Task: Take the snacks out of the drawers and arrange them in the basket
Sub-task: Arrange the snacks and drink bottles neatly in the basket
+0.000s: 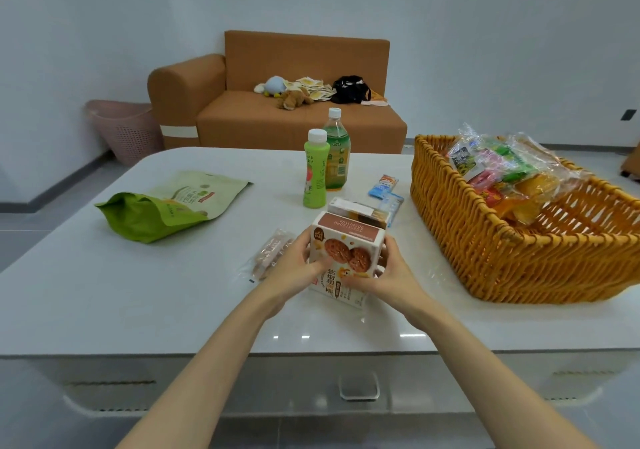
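A white and brown cookie box [346, 251] stands on the white table [138, 292], held between both hands. My left hand [294, 265] grips its left side and my right hand [384, 275] grips its lower right side. A second box [356, 211] lies just behind it. The orange wicker basket [485, 240] sits at the right and holds several wrapped snacks [502, 178]. A clear snack packet [270, 254] lies left of my left hand, and blue snack packets [384, 188] lie beside the basket.
A green pouch [169, 202] lies on the table's left part. Two green bottles [316, 168] [336, 150] stand upright behind the boxes. Beyond the table are an orange sofa [277, 109] and a pink bin [124, 129]. The drawer front [360, 384] below the table edge is shut.
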A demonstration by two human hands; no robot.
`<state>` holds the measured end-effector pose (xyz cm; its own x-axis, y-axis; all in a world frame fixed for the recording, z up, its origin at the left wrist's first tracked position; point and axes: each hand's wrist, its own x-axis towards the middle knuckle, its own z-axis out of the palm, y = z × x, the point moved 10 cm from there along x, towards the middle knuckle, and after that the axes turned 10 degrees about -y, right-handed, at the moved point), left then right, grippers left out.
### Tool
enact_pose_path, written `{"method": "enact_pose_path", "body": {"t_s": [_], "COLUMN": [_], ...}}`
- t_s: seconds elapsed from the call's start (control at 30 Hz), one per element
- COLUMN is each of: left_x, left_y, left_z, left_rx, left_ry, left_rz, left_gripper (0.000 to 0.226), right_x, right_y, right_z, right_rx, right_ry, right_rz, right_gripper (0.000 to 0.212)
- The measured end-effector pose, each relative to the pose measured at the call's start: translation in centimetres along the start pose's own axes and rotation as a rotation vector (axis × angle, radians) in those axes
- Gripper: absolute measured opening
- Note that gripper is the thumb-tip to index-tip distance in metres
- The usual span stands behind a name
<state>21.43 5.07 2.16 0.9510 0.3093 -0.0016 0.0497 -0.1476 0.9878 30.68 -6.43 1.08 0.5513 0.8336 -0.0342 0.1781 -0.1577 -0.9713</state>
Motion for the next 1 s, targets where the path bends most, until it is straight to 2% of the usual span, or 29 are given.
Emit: {"method": "enact_pose_path", "body": {"t_s": [0.1, 0.27, 0.4, 0.5, 0.57, 0.67, 0.87, 1.0], "left_x": [-0.5, -2.9, -3.5, -3.2, -3.0, -2.1, -0.3, 1.0], "left_y": [0.2, -1.9, -5.6, -6.2, -6.2, -6.3, -6.2, -6.5], "left_z": [-0.8, -6.2, -8.1, -7.9, -7.5, -7.6, -7.7, -8.1], "left_rx": [0.079, 0.488, 0.633, 0.735, 0.832, 0.847, 0.86, 0.785], "left_ry": [0.026, 0.33, 0.325, 0.35, 0.385, 0.393, 0.345, 0.38], "left_rz": [-0.014, -0.123, -0.32, -0.349, -0.363, -0.394, -0.444, -0.425], "left_gripper": [0.057, 0.069, 0.091, 0.098, 0.099, 0.095, 0.098, 0.1], "right_x": [-0.3, -0.8, -0.8, -0.3, 0.4, 1.3, 3.9, 5.8], "right_y": [-0.4, -1.4, -1.8, -2.0, -1.6, -1.2, -1.5, 1.0], "right_z": [-0.6, -1.4, -1.0, -0.4, 0.0, 0.1, -0.6, -0.8], "right_rx": [0.009, 0.096, 0.134, 0.097, 0.073, 0.055, 0.102, 0.17], "right_ry": [0.079, 0.13, 0.11, 0.078, 0.057, 0.07, 0.085, 0.052], "right_rz": [-0.006, -0.03, -0.039, -0.027, 0.002, 0.046, 0.054, 0.142], "right_gripper": [0.076, 0.072, 0.074, 0.059, 0.061, 0.061, 0.029, 0.025]}}
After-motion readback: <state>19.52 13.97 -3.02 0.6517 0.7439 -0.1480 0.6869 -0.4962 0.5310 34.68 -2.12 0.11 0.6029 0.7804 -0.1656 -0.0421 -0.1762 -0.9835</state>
